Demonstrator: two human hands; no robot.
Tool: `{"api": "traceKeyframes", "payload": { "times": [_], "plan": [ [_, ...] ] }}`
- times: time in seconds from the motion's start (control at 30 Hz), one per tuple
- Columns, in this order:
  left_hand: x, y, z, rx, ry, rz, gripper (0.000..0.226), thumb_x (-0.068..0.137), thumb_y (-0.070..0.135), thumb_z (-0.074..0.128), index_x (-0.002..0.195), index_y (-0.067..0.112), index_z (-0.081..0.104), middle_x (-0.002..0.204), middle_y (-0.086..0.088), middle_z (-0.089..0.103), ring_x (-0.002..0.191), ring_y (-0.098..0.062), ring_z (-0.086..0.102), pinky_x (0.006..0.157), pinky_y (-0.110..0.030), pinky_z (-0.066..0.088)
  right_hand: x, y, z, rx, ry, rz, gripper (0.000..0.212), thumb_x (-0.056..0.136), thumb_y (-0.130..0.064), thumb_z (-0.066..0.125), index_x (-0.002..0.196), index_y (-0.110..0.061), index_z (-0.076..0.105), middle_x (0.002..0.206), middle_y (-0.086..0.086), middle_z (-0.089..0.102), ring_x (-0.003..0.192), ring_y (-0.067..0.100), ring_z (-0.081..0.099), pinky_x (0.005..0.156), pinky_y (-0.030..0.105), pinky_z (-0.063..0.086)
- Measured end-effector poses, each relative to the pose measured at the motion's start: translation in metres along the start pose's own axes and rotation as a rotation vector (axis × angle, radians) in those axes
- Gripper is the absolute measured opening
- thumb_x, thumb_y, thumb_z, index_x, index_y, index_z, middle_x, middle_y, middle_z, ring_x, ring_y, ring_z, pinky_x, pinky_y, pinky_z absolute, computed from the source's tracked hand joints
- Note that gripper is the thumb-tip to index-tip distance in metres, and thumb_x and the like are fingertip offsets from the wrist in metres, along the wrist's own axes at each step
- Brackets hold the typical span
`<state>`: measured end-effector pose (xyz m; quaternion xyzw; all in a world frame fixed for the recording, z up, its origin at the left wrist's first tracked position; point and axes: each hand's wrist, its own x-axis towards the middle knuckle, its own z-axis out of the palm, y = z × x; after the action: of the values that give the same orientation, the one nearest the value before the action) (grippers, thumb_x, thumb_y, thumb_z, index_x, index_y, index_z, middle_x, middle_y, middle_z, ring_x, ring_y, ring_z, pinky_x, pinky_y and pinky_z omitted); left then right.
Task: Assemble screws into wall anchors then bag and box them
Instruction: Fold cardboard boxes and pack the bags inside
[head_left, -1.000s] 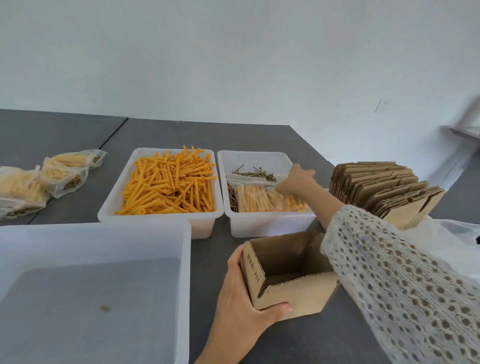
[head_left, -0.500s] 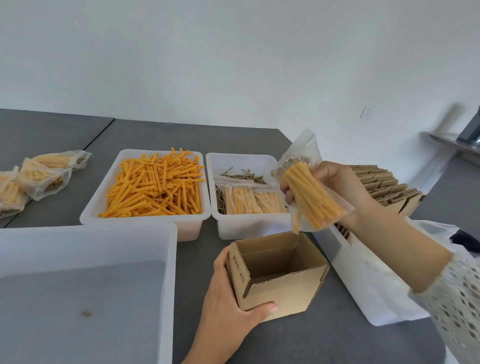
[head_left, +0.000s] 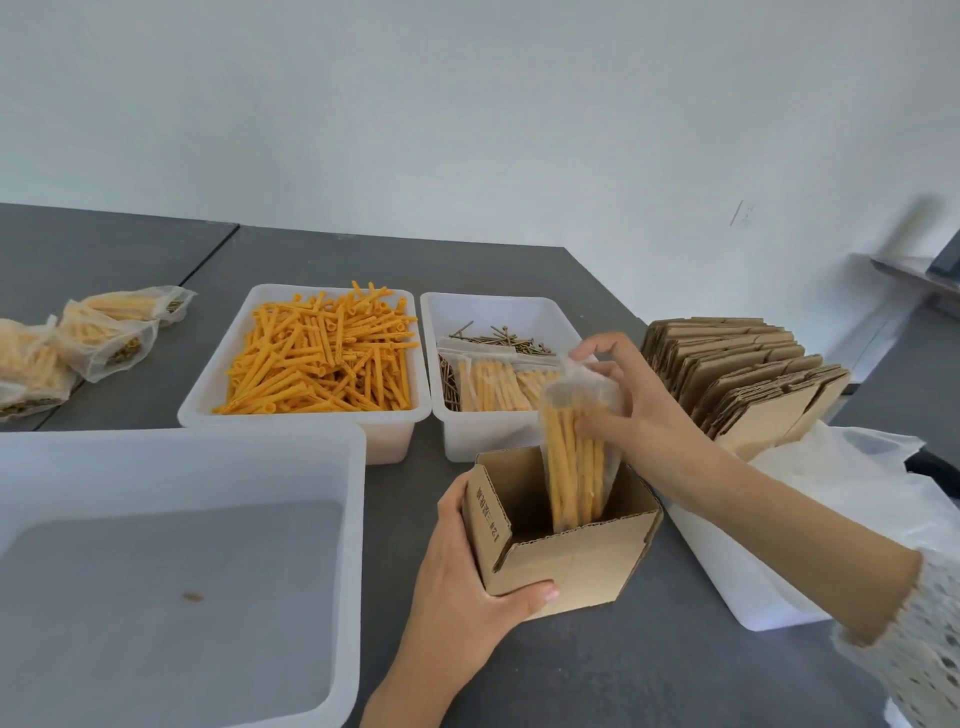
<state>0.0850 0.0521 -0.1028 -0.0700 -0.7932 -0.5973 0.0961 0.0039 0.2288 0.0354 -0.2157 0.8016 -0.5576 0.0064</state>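
Grey surface (head_left: 649, 670) against a white wall. Left hand (head_left: 467, 587) clasps the open cardboard box (head_left: 566, 561), steadying it. Right hand (head_left: 631, 402) pinches the clear bag of anchors (head_left: 576, 457) upright, lower end inside the box, evidently for clean insertion.

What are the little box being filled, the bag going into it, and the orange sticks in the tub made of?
The small box looks like brown corrugated cardboard, matte, with fluting visible along its cut edges. The bag held by the right hand seems to be thin clear plastic film, slightly cloudy and crinkled. The orange wall anchors look like moulded plastic, uniform in colour with a dull sheen.
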Motion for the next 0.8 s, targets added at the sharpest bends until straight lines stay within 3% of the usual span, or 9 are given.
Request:
{"api": "traceKeyframes", "payload": {
  "times": [0.13,0.27,0.4,0.5,0.57,0.67,0.8],
  "plan": [
    [0.0,-0.003,0.0,0.004,0.006,-0.006,0.109,0.052,0.058,0.083,0.132,0.069,0.01,0.134,0.034,0.041,0.126,0.001,0.046,0.103,-0.031,0.048,-0.017,0.004,0.003,-0.438,-0.106,-0.311,0.049,0.077,0.002,0.069,0.114,-0.026,0.051,0.116,-0.007,0.048,0.109,0.007,0.048,0.083,0.011,0.04],
    [0.001,-0.004,0.001,0.015,0.006,-0.012,0.109,0.051,0.06,0.082,0.131,0.07,0.009,0.133,0.034,0.041,0.125,0.001,0.046,0.102,-0.032,0.049,-0.021,0.0,-0.006,-0.672,-0.328,-0.364,0.049,0.079,0.004,0.066,0.116,-0.027,0.057,0.121,-0.007,0.039,0.112,0.009,0.046,0.084,0.022,0.047],
    [0.001,-0.004,0.001,0.012,0.001,-0.02,0.108,0.05,0.061,0.082,0.128,0.072,0.008,0.134,0.033,0.041,0.127,-0.001,0.046,0.104,-0.035,0.049,-0.017,-0.01,-0.011,-0.862,-0.548,-0.45,0.051,0.085,0.003,0.06,0.123,-0.03,0.058,0.13,-0.008,0.037,0.118,-0.008,0.034,0.092,0.01,0.035],
    [0.001,-0.005,0.0,0.004,0.003,-0.012,0.108,0.052,0.058,0.085,0.13,0.07,0.011,0.135,0.033,0.042,0.128,0.0,0.046,0.104,-0.034,0.049,-0.01,-0.014,-0.008,-1.038,-0.672,-0.594,0.048,0.088,-0.001,0.06,0.129,-0.026,0.057,0.134,0.0,0.043,0.122,0.013,0.037,0.097,0.028,0.042],
    [0.001,-0.006,0.0,-0.004,0.006,-0.013,0.107,0.053,0.059,0.085,0.13,0.07,0.011,0.136,0.032,0.043,0.128,0.0,0.046,0.104,-0.033,0.049,-0.007,-0.018,-0.006,-1.119,-0.707,-0.671,0.048,0.089,-0.007,0.063,0.132,-0.026,0.055,0.137,0.003,0.045,0.122,0.021,0.038,0.095,0.033,0.046],
    [0.002,-0.006,0.001,-0.016,0.006,-0.007,0.105,0.057,0.06,0.084,0.132,0.068,0.011,0.133,0.033,0.044,0.125,0.004,0.048,0.097,-0.019,0.048,-0.008,-0.018,0.0,-1.222,-0.783,-0.794,0.051,0.084,-0.011,0.07,0.131,-0.026,0.057,0.134,0.003,0.051,0.116,0.023,0.046,0.092,0.032,0.049],
    [0.002,-0.007,0.001,-0.023,-0.005,-0.009,0.096,0.066,0.059,0.077,0.132,0.068,0.007,0.131,0.031,0.046,0.12,0.007,0.05,0.09,-0.008,0.043,-0.009,-0.015,0.014,-1.211,-0.927,-0.753,0.05,0.086,-0.011,0.067,0.132,-0.025,0.056,0.134,0.0,0.051,0.121,0.021,0.044,0.094,0.034,0.05]
  ]
}}
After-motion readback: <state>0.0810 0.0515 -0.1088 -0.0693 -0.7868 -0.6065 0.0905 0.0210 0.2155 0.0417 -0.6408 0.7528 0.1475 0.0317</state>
